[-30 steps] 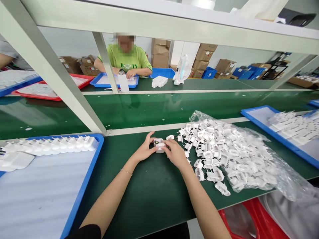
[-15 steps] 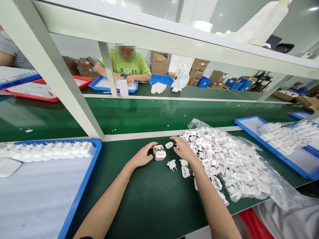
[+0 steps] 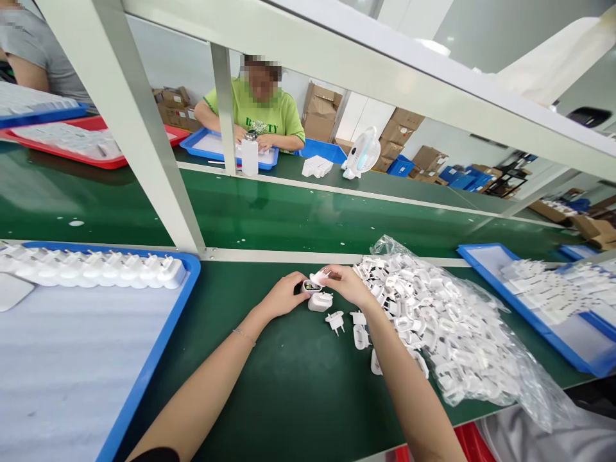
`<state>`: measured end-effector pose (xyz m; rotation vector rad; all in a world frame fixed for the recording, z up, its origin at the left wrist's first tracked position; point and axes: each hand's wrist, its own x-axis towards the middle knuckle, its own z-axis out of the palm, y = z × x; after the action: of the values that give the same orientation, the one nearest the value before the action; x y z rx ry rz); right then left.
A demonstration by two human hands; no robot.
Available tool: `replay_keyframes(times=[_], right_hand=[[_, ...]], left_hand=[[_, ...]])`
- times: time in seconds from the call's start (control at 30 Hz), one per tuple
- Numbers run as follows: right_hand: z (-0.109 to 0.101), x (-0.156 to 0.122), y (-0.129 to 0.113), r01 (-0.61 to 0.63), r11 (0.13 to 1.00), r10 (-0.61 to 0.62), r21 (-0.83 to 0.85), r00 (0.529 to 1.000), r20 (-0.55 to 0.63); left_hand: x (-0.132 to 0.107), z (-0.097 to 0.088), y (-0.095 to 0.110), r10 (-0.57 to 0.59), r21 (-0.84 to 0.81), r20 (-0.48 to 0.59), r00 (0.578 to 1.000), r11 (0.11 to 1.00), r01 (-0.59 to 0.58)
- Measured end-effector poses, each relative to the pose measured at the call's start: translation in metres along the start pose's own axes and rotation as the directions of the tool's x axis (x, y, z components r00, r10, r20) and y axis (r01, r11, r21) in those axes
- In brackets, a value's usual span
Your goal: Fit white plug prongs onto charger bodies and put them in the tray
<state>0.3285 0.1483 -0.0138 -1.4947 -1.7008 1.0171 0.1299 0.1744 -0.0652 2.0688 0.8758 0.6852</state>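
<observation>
Cup: open white cup (image 3: 310, 289) is set on the bench (image 3: 283, 385), open side up, w/ small parts seen inside; details too small to be told.
L hand: cup is flanked at its L side by the L hand (image 3: 287, 295); thumb is placed at the near side, fingers at the far side, cup clamped btwn them.
R hand: white cap (image 3: 318, 277) is pinched btwn thumb & fingertips of the R hand (image 3: 344, 284); digits are closed on its R end.
Cap: held tilted just above the cup's mouth, toward the far R rim; whether the rim is touched can't be told. L fingertips are v. near it.
Adapter: closed white adapter (image 3: 320, 302) is stood just in front of the cup, slightly R, below the R fingertips; not gripped by either hand.
Loose plug: pronged plug (image 3: 335, 321) is left lying R of & nearer than the adapter, prongs pointed twd the near edge; well clear of the fingers.
Pile: many white plugs are heaped (image 3: 433, 314) on a clear bag (image 3: 539, 404), R of the R hand; a few strays are partly hidden by the R forearm.
L tray: row of pronged adapters (image 3: 91, 266) is lined up along the far side of a blue tray (image 3: 149, 346).
Opposite: co-worker in green top (image 3: 267, 122) is seated across, hands over another blue tray.
</observation>
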Motion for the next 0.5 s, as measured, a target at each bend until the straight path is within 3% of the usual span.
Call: replay_keyframes(times=[0.07, 0.23, 0.37, 0.5], right_hand=[[0.002, 0.003, -0.004, 0.016, 0.998, -0.014, -0.067, 1.000, 0.021], [0.000, 0.006, -0.004, 0.015, 0.999, -0.015, 0.031, 1.000, 0.007], [0.000, 0.003, -0.012, 0.065, 0.969, -0.061, -0.238, 0.998, 0.024], [0.002, 0.000, -0.024, 0.119, 0.866, -0.108, -0.486, 0.993, 0.050]], left_hand=[[0.000, 0.000, 0.000, 0.003, 0.009, -0.007, 1.000, 1.000, -0.003], [0.001, 0.000, 0.001, 0.010, -0.002, -0.002, 1.000, 1.000, -0.010], [0.002, 0.001, 0.000, 0.005, 0.000, 0.002, 1.000, 1.000, -0.005], [0.002, 0.001, -0.001, 0.003, -0.001, -0.002, 1.000, 1.000, -0.003]])
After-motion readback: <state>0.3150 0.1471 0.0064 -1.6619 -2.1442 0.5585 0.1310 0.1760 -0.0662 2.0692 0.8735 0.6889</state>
